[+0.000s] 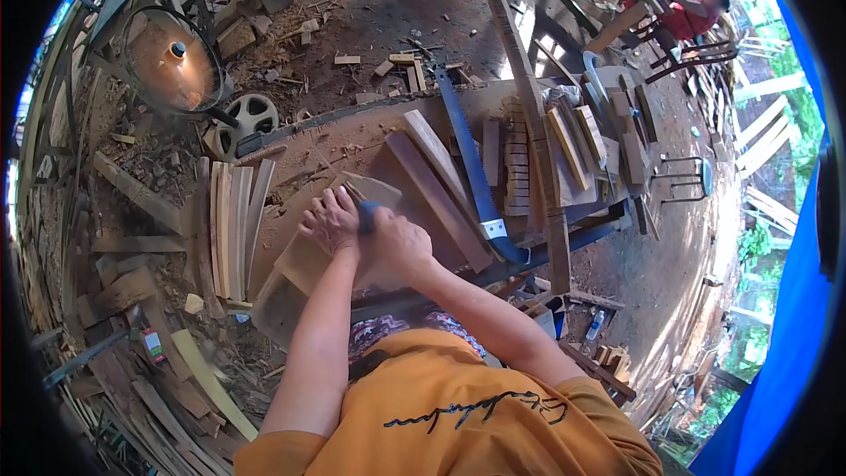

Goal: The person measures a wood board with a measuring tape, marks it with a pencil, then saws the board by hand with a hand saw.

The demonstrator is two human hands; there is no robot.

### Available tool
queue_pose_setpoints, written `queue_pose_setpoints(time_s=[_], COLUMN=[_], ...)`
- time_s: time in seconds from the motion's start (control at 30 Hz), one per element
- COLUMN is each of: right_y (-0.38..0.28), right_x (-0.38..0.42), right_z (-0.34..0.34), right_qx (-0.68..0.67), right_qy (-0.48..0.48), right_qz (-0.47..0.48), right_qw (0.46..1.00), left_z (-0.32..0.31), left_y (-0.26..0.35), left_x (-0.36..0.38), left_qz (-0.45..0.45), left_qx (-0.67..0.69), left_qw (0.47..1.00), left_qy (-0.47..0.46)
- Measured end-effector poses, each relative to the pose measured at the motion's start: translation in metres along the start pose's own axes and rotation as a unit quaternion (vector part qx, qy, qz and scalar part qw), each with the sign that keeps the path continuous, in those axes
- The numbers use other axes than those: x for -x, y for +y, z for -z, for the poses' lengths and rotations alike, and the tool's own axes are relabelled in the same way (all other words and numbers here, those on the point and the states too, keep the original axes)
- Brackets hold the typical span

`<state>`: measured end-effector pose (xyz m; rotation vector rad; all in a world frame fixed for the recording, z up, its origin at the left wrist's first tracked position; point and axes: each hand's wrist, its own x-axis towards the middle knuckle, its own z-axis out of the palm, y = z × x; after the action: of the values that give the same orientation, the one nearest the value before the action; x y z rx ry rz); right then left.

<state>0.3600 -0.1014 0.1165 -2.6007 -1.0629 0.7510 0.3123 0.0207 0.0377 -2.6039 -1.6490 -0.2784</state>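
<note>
On the workbench, my left hand (333,220) lies over a flat wooden board (304,256), its fingers spread and slightly bent. Right beside it, my right hand (401,242) is closed around a small dark blue object (366,216), whose kind I cannot make out because the fingers cover most of it. The blue object touches or nearly touches the left hand. A pale, pointed end of wood (374,188) shows just beyond both hands. Two long wood strips (436,198) lie to the right of them, and past these rests a handsaw (467,141) with a blue blade.
Curved wood strips (231,229) stand left of the bench. A long plank (533,115) crosses its right side near stacked wood pieces (577,141). A round lamp-like fixture (176,57) glows at upper left. Another person (692,18) sits at far right, near a stool (692,178).
</note>
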Motion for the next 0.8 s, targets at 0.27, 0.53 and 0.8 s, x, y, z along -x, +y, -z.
queue_pose_setpoints(time_s=[0.27, 0.53, 0.8], right_y=[0.007, 0.010, -0.006], right_x=[0.001, 0.032, -0.006], right_z=[-0.009, 0.018, 0.015], right_qx=[0.027, 0.023, -0.006], right_qy=[0.014, -0.021, -0.020], right_qz=[0.016, -0.014, 0.011], right_qw=[0.999, 0.999, 1.000], left_z=[-0.004, 0.006, -0.003], left_y=[0.001, 0.003, -0.002], left_x=[0.000, -0.001, -0.001], left_qz=[-0.009, -0.003, -0.003], left_qx=[-0.005, 0.006, -0.005], left_qw=[0.999, 1.000, 1.000], left_qy=[0.037, 0.013, 0.000])
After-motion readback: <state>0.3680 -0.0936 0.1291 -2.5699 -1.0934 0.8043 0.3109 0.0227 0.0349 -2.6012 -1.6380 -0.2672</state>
